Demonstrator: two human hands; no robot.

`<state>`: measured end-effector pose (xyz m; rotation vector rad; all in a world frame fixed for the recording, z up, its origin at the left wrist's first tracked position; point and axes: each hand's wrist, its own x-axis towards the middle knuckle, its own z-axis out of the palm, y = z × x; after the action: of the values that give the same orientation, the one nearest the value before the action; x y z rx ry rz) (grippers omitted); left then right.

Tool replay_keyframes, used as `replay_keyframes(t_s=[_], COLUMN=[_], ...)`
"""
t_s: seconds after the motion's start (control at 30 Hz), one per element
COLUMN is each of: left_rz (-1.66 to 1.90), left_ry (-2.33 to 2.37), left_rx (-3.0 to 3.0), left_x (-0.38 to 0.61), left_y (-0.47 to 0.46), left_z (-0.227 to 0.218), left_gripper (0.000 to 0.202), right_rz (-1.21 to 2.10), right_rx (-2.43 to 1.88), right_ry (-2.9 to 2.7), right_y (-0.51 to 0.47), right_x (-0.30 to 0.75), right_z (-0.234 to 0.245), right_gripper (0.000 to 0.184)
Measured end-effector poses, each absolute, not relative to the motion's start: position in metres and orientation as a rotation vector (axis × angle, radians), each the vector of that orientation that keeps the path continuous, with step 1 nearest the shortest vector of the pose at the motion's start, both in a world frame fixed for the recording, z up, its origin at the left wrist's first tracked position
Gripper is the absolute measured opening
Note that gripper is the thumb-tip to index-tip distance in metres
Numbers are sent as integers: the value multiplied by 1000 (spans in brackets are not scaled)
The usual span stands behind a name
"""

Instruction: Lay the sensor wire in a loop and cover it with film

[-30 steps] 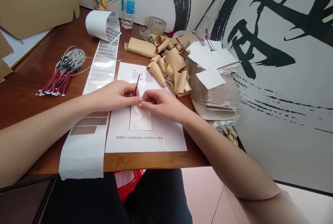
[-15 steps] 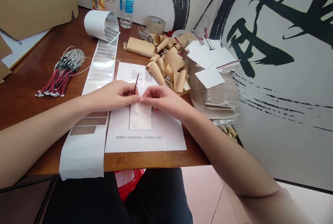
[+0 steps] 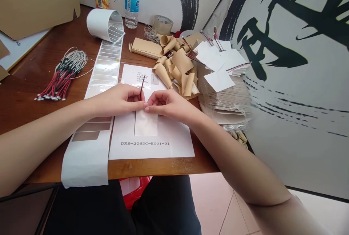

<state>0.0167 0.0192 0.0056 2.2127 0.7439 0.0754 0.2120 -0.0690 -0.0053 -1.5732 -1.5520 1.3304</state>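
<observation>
Pinching a wire (image 3: 141, 90) in left hand (image 3: 117, 100) above DRS-206DC-E001-01 sheet (image 3: 174, 133).

The left hand (image 3: 117, 100) pinches a thin red and black wire (image 3: 142, 88) upright above a printed paper sheet (image 3: 169, 147) on the wooden table (image 3: 122, 167), and the right hand (image 3: 170, 106) is just beside it.

The thin red-and-black wire (image 3: 142, 89) stands almost upright, leaning slightly, and seems pinched in my left hand (image 3: 117, 100), though my fingers hide its lower end. Just below it, my right hand (image 3: 169, 104) rests its fingertips (image 3: 146, 109) at the top of a pale glossy strip (image 3: 146, 124). The strip lies within a rectangular outline on the white printed sheet (image 3: 152, 148) beneath both hands.
</observation>
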Motion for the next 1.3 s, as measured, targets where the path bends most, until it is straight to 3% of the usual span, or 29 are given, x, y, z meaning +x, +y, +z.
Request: replay_keyframes(t_s=[1.3], left_rz=[129], left_ry=[772], left_rx=[2448], left_x=[17], left_y=[15], left_z=[-8], left_gripper=[37], right_rz=[1088], right_rx=[-1643], right_ry=[-1728], right_y=[-75], right_x=[204], right_z=[-7], right_gripper=[19])
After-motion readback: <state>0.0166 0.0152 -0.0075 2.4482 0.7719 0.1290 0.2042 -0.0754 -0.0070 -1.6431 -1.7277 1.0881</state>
